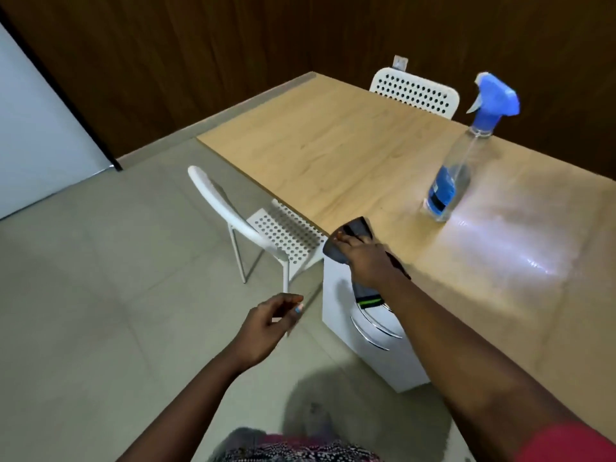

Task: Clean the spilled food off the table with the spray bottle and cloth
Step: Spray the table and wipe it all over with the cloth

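Note:
My right hand presses a dark grey cloth at the near left edge of the light wooden table; part of the cloth hangs over the edge, showing a green stripe. A clear spray bottle with a blue trigger head and blue label stands upright on the table, to the right of and beyond the cloth. My left hand hovers over the floor below the table edge, fingers loosely curled, holding nothing. Wet sheen shows on the tabletop right of the bottle. No spilled food is visible.
A white perforated chair stands at the table's left side, another one at the far side. A white drawer unit sits under the table edge. Beige tiled floor spreads to the left; dark wood walls stand behind.

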